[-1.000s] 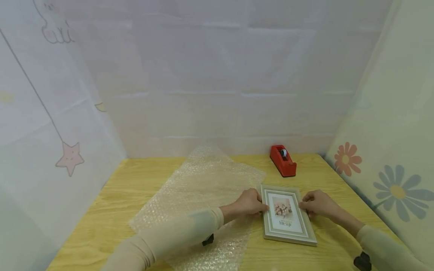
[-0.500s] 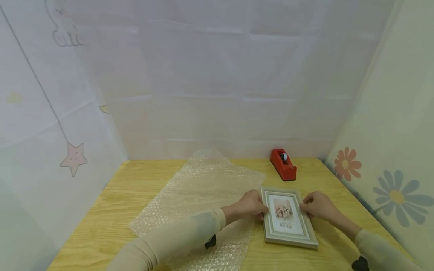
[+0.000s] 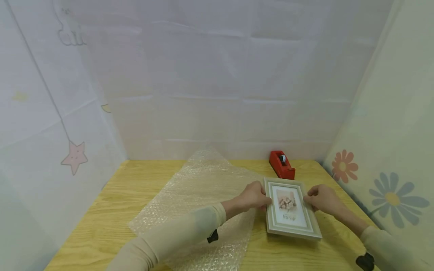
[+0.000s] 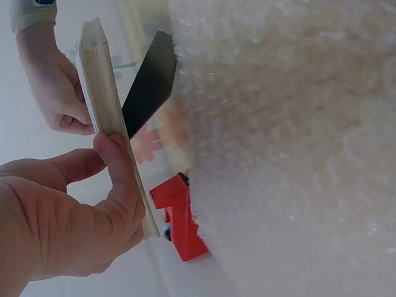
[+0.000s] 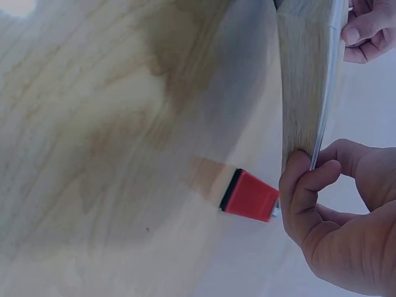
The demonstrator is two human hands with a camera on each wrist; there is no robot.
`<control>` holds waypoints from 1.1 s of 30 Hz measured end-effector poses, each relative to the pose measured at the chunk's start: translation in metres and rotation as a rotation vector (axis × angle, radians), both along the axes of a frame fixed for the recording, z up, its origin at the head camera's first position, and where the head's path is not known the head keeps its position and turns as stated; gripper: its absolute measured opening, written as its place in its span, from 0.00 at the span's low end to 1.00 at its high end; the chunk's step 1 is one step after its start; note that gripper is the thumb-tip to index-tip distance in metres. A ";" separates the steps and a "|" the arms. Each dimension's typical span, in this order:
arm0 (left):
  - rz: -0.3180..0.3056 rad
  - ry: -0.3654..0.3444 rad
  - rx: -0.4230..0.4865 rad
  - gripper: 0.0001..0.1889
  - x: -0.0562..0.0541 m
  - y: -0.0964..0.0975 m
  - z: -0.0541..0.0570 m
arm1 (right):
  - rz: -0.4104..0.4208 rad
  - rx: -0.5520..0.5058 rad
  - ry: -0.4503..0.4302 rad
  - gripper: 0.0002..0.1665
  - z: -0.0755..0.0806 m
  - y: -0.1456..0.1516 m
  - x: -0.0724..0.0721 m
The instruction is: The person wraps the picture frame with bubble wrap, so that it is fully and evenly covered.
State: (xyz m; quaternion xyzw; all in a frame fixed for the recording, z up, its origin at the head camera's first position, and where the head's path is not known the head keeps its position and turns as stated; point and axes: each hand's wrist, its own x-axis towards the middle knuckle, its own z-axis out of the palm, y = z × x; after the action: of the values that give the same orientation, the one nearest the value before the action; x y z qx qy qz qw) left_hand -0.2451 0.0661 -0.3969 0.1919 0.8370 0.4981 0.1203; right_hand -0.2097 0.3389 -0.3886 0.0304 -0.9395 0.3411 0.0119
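Both hands hold a pale picture frame (image 3: 294, 228) with a flower print, raised slightly off the table and tilted. My left hand (image 3: 251, 195) grips its left edge, thumb on the front. On the opposite edge, my right hand (image 3: 324, 200) pinches the border between thumb and fingers. In the left wrist view the wooden side of the picture frame (image 4: 102, 93) faces the camera, and a dark stand (image 4: 151, 83) juts from its back. The right wrist view shows the curled fingers (image 5: 297, 204) under the frame's edge. Left of the frame lies a sheet of bubble wrap (image 3: 200, 188).
A red tape dispenser (image 3: 282, 165) stands on the wooden table (image 3: 142, 180) behind the picture frame. A pale cloth wall (image 3: 190, 120) rises at the table's back edge, with printed side walls left and right.
The picture frame has been lifted off the table and shifted slightly away and to the right, its near edge now above the surface. Both hands moved with it, keeping their grip.
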 end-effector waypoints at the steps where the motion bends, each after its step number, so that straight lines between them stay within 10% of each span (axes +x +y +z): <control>1: 0.003 -0.002 0.003 0.21 0.000 0.000 0.002 | 0.006 0.009 0.011 0.10 0.004 0.000 0.001; 18: -0.012 0.058 0.097 0.05 -0.003 -0.010 0.062 | 0.011 0.037 0.155 0.10 0.061 -0.010 0.001; 33: 0.093 0.151 -0.020 0.13 -0.015 -0.061 0.099 | 0.080 -0.018 0.136 0.16 0.094 -0.055 -0.041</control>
State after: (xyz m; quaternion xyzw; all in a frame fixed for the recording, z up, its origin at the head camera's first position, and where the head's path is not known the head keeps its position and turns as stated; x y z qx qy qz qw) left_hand -0.2599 0.0055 -0.2976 0.1886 0.8566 0.4790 0.0353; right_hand -0.2506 0.2837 -0.2942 0.0909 -0.9314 0.3468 0.0625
